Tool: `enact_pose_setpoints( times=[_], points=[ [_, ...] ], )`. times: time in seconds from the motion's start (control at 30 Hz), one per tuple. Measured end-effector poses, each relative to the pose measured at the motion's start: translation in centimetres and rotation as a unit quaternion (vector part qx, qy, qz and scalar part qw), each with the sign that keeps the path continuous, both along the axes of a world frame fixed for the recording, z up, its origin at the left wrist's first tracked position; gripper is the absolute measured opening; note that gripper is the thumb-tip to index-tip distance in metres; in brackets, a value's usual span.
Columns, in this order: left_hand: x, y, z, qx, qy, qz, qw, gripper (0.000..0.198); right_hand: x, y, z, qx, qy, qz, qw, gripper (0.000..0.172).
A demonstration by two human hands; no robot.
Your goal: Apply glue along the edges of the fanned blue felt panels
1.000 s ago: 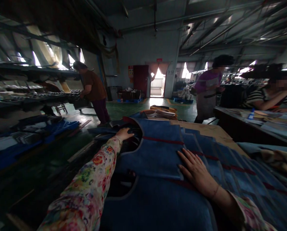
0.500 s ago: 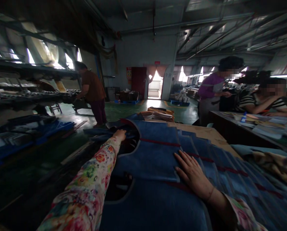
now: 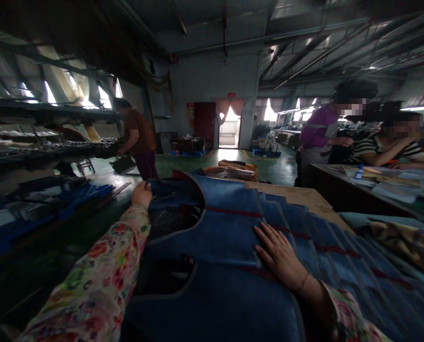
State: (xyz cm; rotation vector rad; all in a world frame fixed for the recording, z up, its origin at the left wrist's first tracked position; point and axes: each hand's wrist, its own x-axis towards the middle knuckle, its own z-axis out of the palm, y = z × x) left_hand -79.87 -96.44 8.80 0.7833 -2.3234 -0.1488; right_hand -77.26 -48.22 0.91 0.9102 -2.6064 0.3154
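A row of overlapping blue mats (image 3: 229, 223) with red stripes and grey edging lies along the table in front of me. My right hand (image 3: 277, 256) lies flat, fingers spread, on the edge of the top mat. Stretched out to the far left, my left hand (image 3: 141, 194) is closed on the corner of a blue mat piece (image 3: 172, 187) at the table's left edge. Both arms wear floral sleeves.
A brown tabletop (image 3: 304, 194) shows beyond the mats, with a stack of tan pieces (image 3: 238, 170) at its far end. A person in brown stands by racks (image 3: 55, 152) at left. Two people work at a table (image 3: 375, 183) at right. Green floor lies between.
My left hand has moved left and up and closed on the mat piece's corner, drawing it outward. My right hand has stayed flat on the top mat.
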Motion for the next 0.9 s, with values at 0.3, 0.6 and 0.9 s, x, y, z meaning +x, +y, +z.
enact_pose_setpoints(
  times=[0.3,0.6,0.9],
  points=[
    [10.9,1.0,15.6,-0.165,0.144,-0.022,0.976,0.033,-0.2,0.0,-0.4,-0.019,0.031,0.005,0.999,0.052],
    [17.1,7.4,22.8,-0.317,0.149,-0.101,0.931,0.030,-0.2,-0.2,-0.3,-0.026,0.032,0.001,0.999,0.050],
    [24.9,11.8,26.7,-0.344,0.204,-0.083,0.913,0.043,-0.5,-0.1,-0.5,-0.021,0.041,0.004,0.999,0.051]
  ],
)
